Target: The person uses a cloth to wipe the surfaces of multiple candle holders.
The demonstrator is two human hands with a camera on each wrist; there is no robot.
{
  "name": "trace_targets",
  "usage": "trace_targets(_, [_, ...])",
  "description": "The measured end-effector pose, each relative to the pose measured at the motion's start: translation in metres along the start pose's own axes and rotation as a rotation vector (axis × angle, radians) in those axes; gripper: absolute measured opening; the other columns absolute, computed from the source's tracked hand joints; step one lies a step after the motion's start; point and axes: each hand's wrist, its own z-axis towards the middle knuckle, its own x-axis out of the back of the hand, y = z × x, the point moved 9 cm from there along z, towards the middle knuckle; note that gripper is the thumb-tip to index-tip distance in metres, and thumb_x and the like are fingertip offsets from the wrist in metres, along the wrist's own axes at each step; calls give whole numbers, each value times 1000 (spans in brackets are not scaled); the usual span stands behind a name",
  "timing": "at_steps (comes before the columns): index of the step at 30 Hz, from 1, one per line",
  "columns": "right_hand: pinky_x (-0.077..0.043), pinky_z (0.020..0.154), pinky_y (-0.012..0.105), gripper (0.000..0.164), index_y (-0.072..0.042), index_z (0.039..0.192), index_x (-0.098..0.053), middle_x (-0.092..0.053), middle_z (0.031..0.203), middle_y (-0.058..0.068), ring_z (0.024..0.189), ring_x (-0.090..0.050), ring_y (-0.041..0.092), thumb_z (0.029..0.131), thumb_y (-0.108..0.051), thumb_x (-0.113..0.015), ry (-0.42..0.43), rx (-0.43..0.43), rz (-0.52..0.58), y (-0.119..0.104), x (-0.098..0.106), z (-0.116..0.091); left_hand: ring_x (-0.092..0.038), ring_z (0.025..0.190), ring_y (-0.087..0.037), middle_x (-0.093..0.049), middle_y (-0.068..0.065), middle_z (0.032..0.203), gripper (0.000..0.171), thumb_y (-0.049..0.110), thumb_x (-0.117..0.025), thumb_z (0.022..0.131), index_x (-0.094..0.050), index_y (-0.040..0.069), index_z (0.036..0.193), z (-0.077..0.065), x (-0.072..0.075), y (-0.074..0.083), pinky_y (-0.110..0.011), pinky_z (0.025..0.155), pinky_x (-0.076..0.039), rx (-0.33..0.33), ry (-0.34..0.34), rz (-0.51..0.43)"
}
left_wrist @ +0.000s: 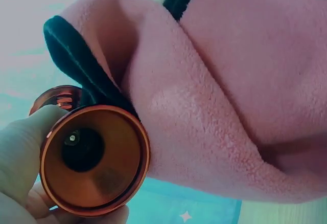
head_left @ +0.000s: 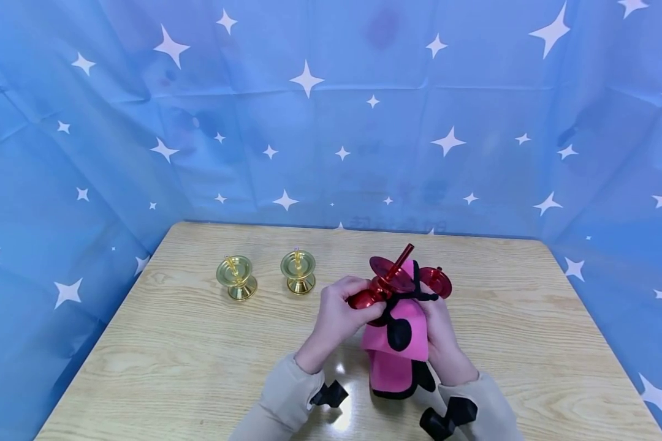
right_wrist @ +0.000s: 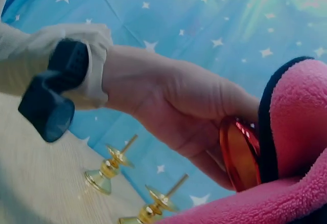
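Observation:
In the head view my left hand grips a shiny red candle holder by its lower part, its dish and thin stem tilted up to the right. The left wrist view looks into the hollow round base of that holder. My right hand holds a fluffy pink cloth with black trim against the holder, and the cloth hangs down in folds. Most of the right fingers are hidden behind cloth and holder. A second red candle holder stands just behind the right hand.
Two gold candle holders with thin yellow stems stand at the back left of the wooden table. A blue curtain with white stars closes off the back and sides.

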Motion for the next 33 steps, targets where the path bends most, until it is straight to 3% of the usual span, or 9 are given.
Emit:
trace_targets(7, [-49,69,18,26,-21,82,-64,-65,80,-7,75,-60,4,91,-1,-50,106,-46,-203,0,4,-2,-64,79,-20,-68,-13,88,23,5,-73,68,-73,-1,90,1,8,6,-21,63,-53,-67,89,57])
trace_targets(17, [-50,71,18,29,-19,78,-64,-66,79,-6,75,-63,4,93,-1,-46,157,-90,-64,6,3,-8,-64,83,-23,-68,-15,91,28,7,-71,69,-71,-4,95,2,6,13,-21,66,-53,-101,107,127])
trace_targets(23, [-51,72,19,33,-18,77,-64,-65,80,-6,76,-63,4,94,-1,-43,135,-65,15,6,3,-9,-59,89,-25,-66,-14,97,31,10,-70,71,-70,-3,99,1,2,17,-26,70,-51,-117,86,233])
trace_targets(28, [-52,69,20,33,-18,76,-68,-67,77,-5,72,-64,6,95,-6,-44,129,-111,5,10,4,-10,-51,92,-26,-63,-13,98,29,13,-70,71,-71,-1,96,0,2,20,-31,71,-44,-143,100,288])
trace_targets(33, [-52,69,19,33,-17,77,-69,-67,76,-4,71,-64,6,96,-7,-43,131,-139,16,12,4,-11,-50,89,-23,-61,-11,94,30,14,-72,69,-70,-1,95,-3,3,20,-29,70,-43,-173,146,273])
